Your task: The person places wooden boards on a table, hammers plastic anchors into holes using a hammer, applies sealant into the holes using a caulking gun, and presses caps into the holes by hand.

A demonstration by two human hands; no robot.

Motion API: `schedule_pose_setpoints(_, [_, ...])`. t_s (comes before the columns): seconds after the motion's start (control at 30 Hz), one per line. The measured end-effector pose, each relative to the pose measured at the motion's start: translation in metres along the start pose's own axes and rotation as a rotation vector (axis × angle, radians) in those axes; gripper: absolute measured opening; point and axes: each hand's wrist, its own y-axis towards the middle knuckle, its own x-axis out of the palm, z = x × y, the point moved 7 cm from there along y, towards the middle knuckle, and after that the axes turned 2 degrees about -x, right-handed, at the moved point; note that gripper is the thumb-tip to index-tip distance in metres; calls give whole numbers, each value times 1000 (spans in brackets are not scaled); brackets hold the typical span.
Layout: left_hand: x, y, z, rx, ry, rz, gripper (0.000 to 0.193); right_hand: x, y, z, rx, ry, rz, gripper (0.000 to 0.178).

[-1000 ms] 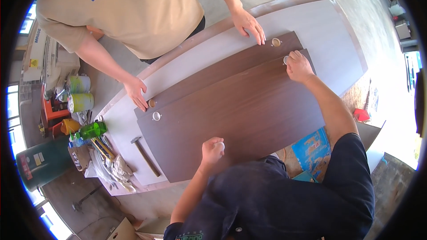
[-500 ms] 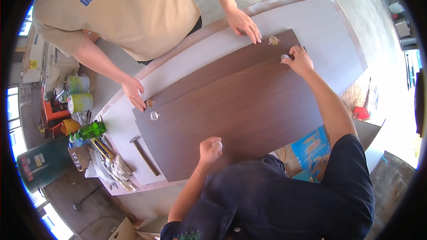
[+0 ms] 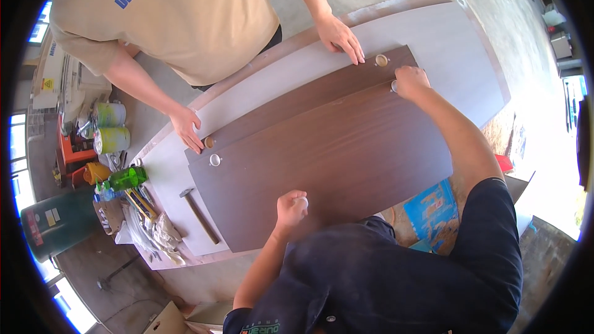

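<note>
A large dark brown board lies in front of me, and a second brown board shows along its far edge. Close to my body, my left hand is closed around a small white round piece, mostly hidden by the fingers. At the near board's far right corner, my right hand is curled, its fingertips against a round white cup fitting; whether they pinch anything is hidden. A matching cup fitting sits at the board's left end. Round cup recesses mark the far board.
Across the table, a co-worker's left hand and right hand rest at the far board. A hammer lies left of the boards, beside a green bottle and crumpled rags. Paint cans stand further left.
My right hand has curled more over the cup fitting at the corner, its fingers now covering part of it. My left hand and the co-worker's hands are nearly unchanged.
</note>
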Motion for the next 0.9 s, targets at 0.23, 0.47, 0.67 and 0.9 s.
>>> schedule_pose_setpoints(0.23, [4,4,-2,-9,-7,-4,25,-16,9,27,-124,105,-52,9])
schedule_pose_setpoints(0.47, [-5,-2,-11,29,-99,-24,23,-52,-11,30,-191,653,368,7])
schedule_pose_setpoints(0.67, [30,-1,29,363,433,154,18,33,-85,-56,-347,590,226,5])
schedule_pose_setpoints(0.9, [42,-12,86,801,966,351,14,47,-110,-129,-423,742,285,12])
